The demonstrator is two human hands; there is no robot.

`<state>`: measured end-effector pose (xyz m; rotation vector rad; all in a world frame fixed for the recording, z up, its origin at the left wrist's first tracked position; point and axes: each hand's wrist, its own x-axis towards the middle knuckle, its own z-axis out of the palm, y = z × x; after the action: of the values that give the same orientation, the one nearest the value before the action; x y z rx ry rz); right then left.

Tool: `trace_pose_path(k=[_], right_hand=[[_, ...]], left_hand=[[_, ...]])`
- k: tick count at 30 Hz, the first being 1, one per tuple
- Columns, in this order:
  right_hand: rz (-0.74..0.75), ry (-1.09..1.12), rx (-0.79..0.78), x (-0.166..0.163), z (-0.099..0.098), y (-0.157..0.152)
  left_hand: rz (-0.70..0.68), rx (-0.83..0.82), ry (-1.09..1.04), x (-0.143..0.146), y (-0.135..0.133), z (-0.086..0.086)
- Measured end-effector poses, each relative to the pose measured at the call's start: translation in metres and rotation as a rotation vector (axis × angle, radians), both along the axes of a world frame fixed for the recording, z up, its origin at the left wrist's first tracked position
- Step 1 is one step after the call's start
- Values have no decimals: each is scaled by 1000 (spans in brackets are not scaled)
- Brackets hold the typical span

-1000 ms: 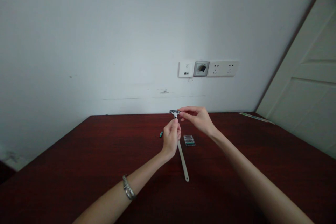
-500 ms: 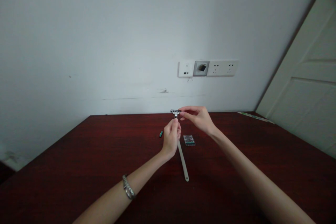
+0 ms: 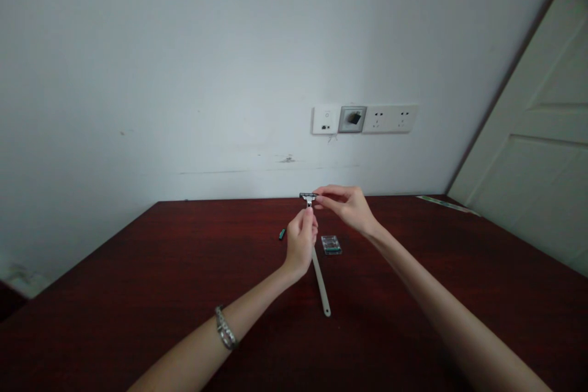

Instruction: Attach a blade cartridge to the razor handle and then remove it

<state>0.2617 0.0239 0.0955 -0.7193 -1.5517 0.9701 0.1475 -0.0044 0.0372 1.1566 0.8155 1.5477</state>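
In the head view, the left hand is curled around the razor, its thumb lying along the neck and its fingers closed, so only the metal neck and the dark, narrow head show above the thumb. The razor is over the far part of the dark red table, near the middle from left to right, with its head running crosswise. The right hand comes in from the right, thumb and forefinger nearly together, pinching the right end of that head. A pale stick with a hole at its near end runs from under the left hand toward the near side; the hand hides whether it joins the razor. Just to the left of the left hand lies a small green piece, and to its right, apart from it, a clear case with a green strip inside. A metal band circles the left forearm. At the far right of the table lies a flat strip. Sockets sit on the wall beyond, with a pale door to the right.
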Motion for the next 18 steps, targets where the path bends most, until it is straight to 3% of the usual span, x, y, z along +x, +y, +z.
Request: trace_pose_path(k=[18], right_hand=[[8,-71,109,1,3,-3]], left_hand=[[45,32,72,0,-1,-4]])
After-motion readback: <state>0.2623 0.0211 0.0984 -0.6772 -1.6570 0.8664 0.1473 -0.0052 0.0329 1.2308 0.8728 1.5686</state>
